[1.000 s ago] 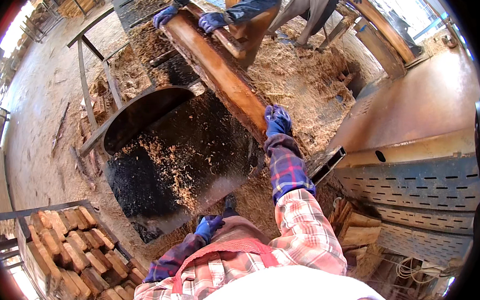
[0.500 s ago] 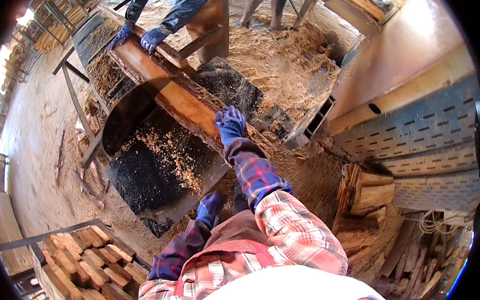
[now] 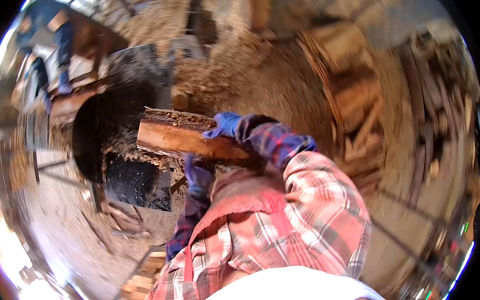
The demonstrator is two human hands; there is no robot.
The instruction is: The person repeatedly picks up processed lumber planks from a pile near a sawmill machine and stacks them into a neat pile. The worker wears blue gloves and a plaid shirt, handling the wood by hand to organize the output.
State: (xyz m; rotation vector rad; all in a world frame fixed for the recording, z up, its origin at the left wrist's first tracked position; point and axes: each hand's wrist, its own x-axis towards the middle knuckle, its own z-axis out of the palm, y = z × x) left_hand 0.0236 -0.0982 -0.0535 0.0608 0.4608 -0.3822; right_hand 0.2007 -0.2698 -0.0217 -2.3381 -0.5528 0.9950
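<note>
Both hands (image 3: 210,151) under slab (image 3: 185,139) edge

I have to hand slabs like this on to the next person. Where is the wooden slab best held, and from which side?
Probably near its close end, as shown: the right hand over the rough bark top, the left hand under the smooth cut face. The wooden slab is long and lies roughly level, its far end pointing away, so a grip from above and below should keep it from tipping.

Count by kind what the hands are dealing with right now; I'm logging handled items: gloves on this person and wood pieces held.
Blue gloves: 2, left hand and right hand
Wooden slab, carried: 1
Total: 3
</note>
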